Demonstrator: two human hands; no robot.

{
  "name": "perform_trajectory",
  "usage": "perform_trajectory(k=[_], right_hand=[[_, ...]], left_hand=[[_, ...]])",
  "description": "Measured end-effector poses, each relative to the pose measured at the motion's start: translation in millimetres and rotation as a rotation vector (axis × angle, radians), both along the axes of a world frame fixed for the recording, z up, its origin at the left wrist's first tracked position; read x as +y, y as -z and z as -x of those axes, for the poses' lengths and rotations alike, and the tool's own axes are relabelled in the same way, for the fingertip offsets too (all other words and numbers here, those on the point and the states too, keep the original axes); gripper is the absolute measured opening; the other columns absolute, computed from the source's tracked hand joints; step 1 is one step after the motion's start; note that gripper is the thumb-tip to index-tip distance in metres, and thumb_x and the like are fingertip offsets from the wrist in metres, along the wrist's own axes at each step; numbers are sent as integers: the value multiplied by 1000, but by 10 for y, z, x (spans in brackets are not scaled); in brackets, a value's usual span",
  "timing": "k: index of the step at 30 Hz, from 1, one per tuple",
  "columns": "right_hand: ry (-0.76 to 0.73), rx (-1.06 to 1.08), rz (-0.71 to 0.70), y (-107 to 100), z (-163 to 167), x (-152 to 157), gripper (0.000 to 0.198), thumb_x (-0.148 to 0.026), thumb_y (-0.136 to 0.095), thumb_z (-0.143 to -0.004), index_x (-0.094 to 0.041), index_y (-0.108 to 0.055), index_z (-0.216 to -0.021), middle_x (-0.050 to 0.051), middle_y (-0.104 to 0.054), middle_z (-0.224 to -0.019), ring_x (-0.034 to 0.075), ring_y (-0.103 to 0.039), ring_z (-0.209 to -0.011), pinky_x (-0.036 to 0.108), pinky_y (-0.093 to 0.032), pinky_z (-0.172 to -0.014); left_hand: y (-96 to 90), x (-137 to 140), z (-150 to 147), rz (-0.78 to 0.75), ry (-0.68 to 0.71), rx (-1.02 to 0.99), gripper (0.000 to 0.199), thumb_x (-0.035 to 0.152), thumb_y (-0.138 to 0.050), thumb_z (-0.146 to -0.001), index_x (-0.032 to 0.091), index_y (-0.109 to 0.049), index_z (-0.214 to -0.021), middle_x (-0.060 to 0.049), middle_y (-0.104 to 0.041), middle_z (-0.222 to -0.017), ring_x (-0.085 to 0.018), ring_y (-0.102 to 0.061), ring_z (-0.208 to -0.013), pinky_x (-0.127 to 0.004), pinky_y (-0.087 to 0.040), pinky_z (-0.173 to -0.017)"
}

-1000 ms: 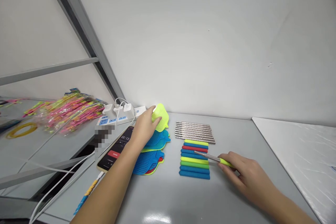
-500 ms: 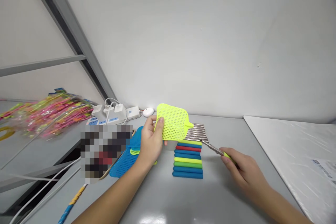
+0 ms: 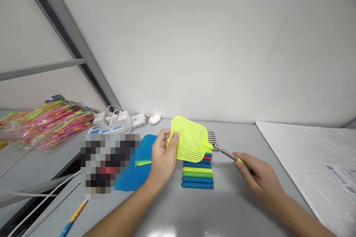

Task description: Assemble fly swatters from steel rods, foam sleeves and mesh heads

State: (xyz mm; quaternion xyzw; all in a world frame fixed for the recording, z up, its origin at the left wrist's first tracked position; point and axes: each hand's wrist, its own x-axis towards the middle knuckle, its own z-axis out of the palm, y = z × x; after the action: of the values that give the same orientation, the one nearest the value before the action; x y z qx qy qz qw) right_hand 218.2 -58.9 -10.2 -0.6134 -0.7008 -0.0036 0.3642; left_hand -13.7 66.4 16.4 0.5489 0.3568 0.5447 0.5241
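Observation:
My left hand pinches the left edge of a yellow-green fly swatter head, a perforated plastic paddle tilted above the table. In my right hand is a telescopic metal rod with a yellow-green grip. The rod's tip meets the socket of the swatter head; whether it sits inside I cannot tell. Beneath lies a row of several blue, green, yellow and red handles with metal rods, partly covered by the paddle. Blue swatter heads lie by my left wrist, one yellow-green piece among them.
A power strip with white plugs and a white round case stand by the wall. Bagged colourful items are at far left. A white wrapped panel lies at right. Cables run along the left edge; a blurred-out patch hides something there.
My left hand has brought the yellow-green swatter head right and down, so its socket meets the rod tip. The right hand has barely moved. The view has shifted slightly.

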Motion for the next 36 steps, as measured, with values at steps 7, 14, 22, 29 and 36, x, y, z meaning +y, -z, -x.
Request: perform_trajectory(k=[7,14,22,29,36], right_hand=[[-28,-46,-21,-4,-15,37,21,-27,-46,-98,-23,-63,-109,-3,-54,-63,11,-50,-52,23,-38,-51],[-26,-53,-98,46,-56,52,21,-25,-49,-97,-20,-66,-109,-3,-49,-62,11,-43,-50,25,-32,-50],[-32,-98,-157,13,-64,57,19,-22,-53,-95,-20,-67,-107,-3,-46,-62,9,-40,-50,24,-30,-49],[-37,-128,-193,17,-78,53,21,-23,-53,-94,-21,-67,-109,-3,-50,-62,9,-42,-48,24,-30,-48],[-35,-164,-210,-8,-102,56,21,-20,-56,-93,-19,-67,-111,-2,-52,-64,10,-43,-51,24,-32,-50]], left_hand=[[19,8,10,-9,6,-10,26,44,-62,-86,19,-58,-91,-3,-69,-81,-17,-67,-70,-24,-51,-58],[50,50,37,-43,-38,-11,24,43,-62,-87,19,-60,-94,-3,-70,-82,-19,-68,-74,-24,-51,-59],[44,67,37,-32,-35,-25,23,43,-62,-87,20,-59,-93,-3,-70,-81,-18,-68,-71,-25,-52,-58],[25,88,48,-51,-58,5,24,43,-62,-86,21,-59,-94,-3,-70,-79,-18,-68,-69,-25,-51,-55],[8,86,65,-107,-64,29,22,41,-62,-87,20,-61,-93,-2,-68,-79,-16,-66,-68,-24,-50,-58]])
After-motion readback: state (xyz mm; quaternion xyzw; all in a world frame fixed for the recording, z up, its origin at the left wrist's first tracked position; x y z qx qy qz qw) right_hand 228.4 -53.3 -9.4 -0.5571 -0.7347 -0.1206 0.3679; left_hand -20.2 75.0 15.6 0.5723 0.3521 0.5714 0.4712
